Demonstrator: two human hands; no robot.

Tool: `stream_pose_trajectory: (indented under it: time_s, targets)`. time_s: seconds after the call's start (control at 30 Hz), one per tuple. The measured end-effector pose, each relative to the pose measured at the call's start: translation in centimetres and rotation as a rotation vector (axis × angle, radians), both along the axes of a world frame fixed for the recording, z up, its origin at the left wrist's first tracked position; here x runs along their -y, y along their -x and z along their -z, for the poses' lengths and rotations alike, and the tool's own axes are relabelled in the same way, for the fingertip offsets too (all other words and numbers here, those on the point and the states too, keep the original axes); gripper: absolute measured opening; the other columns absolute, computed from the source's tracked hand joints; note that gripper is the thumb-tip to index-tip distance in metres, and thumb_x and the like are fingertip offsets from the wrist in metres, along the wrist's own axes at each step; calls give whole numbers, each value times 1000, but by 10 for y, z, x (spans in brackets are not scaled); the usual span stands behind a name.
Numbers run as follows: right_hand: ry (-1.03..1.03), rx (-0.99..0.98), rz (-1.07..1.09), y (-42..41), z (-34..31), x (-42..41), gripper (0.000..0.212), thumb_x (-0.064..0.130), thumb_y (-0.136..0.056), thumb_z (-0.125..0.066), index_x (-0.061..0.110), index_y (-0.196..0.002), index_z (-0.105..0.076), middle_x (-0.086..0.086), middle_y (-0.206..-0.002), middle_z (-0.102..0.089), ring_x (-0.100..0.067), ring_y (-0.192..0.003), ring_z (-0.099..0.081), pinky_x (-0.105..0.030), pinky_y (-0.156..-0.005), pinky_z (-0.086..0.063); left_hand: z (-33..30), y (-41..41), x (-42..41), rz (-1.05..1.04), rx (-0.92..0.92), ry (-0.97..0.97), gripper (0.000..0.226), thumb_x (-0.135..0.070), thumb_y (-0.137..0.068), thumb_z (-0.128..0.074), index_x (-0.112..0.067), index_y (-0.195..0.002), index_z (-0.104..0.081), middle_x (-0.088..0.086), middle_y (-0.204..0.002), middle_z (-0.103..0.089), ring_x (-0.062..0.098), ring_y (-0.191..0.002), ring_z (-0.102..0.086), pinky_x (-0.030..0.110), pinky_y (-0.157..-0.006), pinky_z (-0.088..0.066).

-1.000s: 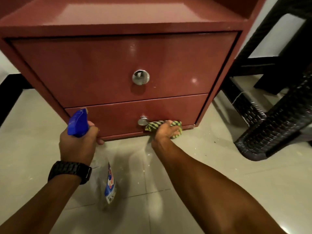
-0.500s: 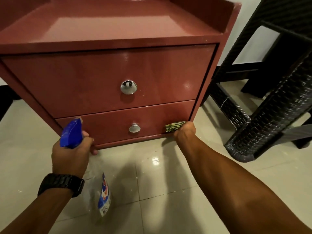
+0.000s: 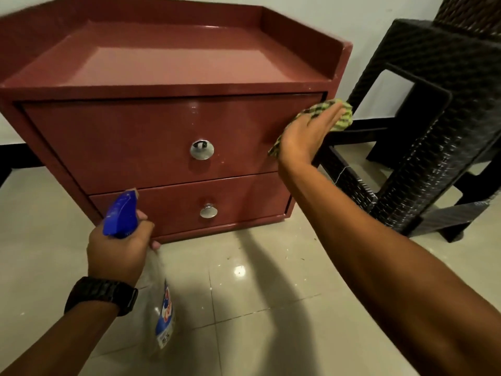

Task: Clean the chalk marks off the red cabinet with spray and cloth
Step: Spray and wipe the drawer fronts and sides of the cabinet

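Note:
The red cabinet (image 3: 130, 142) stands on the tiled floor with two drawers, each with a round silver knob. My right hand (image 3: 306, 134) presses a green-and-black striped cloth (image 3: 340, 115) flat against the right front edge of the cabinet, level with the upper drawer. My left hand (image 3: 119, 253) grips a clear spray bottle (image 3: 160, 313) by its blue trigger head (image 3: 120, 214), held low in front of the lower drawer with the bottle body hanging toward the floor. A few pale specks show on the upper drawer front near its knob (image 3: 202, 149).
A dark woven chair or stool (image 3: 423, 147) stands close to the cabinet's right side. Glossy beige floor tiles (image 3: 244, 294) with small white flecks lie in front. A white wall with a black skirting runs behind.
My right hand has gone with the cloth from the lower drawer's right end up to the cabinet's right edge beside the upper drawer. The view has pulled back and up. The left hand stays put.

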State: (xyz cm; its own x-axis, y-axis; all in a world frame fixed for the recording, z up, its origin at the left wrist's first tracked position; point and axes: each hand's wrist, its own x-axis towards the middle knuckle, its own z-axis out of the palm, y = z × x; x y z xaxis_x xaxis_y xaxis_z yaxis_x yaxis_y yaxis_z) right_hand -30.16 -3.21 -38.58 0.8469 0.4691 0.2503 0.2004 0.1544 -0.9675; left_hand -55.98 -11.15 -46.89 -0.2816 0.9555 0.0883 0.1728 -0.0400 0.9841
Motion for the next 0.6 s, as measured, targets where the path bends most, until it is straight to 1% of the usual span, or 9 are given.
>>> stream_pose_trajectory:
  time_s: [0.03,0.1,0.17,0.23,0.3,0.4,0.5,0.53,0.6]
  targets:
    - [-9,69,1,0,-8,1,64,0,-96,-30,7,-151,1,-6,-161,7,-18,-148,3,-24,-119,-2,-2,-2,1,6,2,-5,22,-1,-82,-62,-22,-78,-59,10,-76,-63,7,-45,-61,32,-59,-57]
    - [-26,186,1,0,-20,1,64,-1,-96,-31,5,-151,0,-9,-161,8,-20,-149,3,-25,-119,-4,-7,-2,2,3,15,0,21,0,-83,-62,-21,-79,-59,13,-79,-63,8,-46,-60,34,-63,-56]
    - [-40,298,1,1,-21,2,63,-3,-95,-32,1,-150,-2,-14,-160,7,-24,-149,3,-16,-115,3,-10,1,1,-8,27,3,22,1,-82,-61,-20,-79,-59,13,-80,-63,13,-48,-61,35,-66,-55]
    - [-42,388,14,-1,-17,1,63,-3,-94,-32,-1,-150,-4,-18,-160,6,-27,-148,1,-2,-105,10,-11,3,0,-21,19,6,20,1,-81,-62,-19,-79,-60,17,-83,-64,20,-52,-61,31,-61,-56]
    - [-67,478,18,-4,-13,1,64,-3,-91,-33,-4,-149,-8,-23,-159,3,-32,-148,-1,2,-102,9,-10,5,0,-35,5,18,16,0,-81,-62,-16,-80,-61,16,-81,-64,23,-52,-60,31,-61,-56]
    - [-89,576,38,1,-8,-1,64,-3,-87,-33,-8,-148,-11,-29,-156,-1,-38,-147,-2,-8,-111,8,-8,8,0,-56,8,33,12,1,-79,-62,-10,-82,-61,8,-70,-60,25,-51,-58,41,-68,-57]
    - [-96,685,-28,37,1,-1,65,-7,-87,-33,-9,-147,-12,-31,-156,-1,-39,-146,-1,-31,-120,2,-6,14,-1,-82,5,48,13,-2,-78,-63,-15,-80,-61,5,-67,-61,24,-51,-61,39,-68,-57]
    - [-90,757,-76,53,6,0,66,-9,-85,-34,-9,-147,-12,-32,-155,-2,-40,-146,0,-37,-120,1,-5,16,-2,-90,9,54,15,-3,-77,-63,-18,-79,-61,3,-66,-61,22,-51,-62,38,-67,-57]
    - [-68,964,-209,87,17,-1,71,-10,-80,-36,-7,-148,-15,-30,-156,-6,-47,-144,0,-44,-120,2,-5,22,-3,-108,19,60,17,-5,-77,-64,-21,-78,-61,1,-66,-62,19,-51,-63,34,-64,-56]
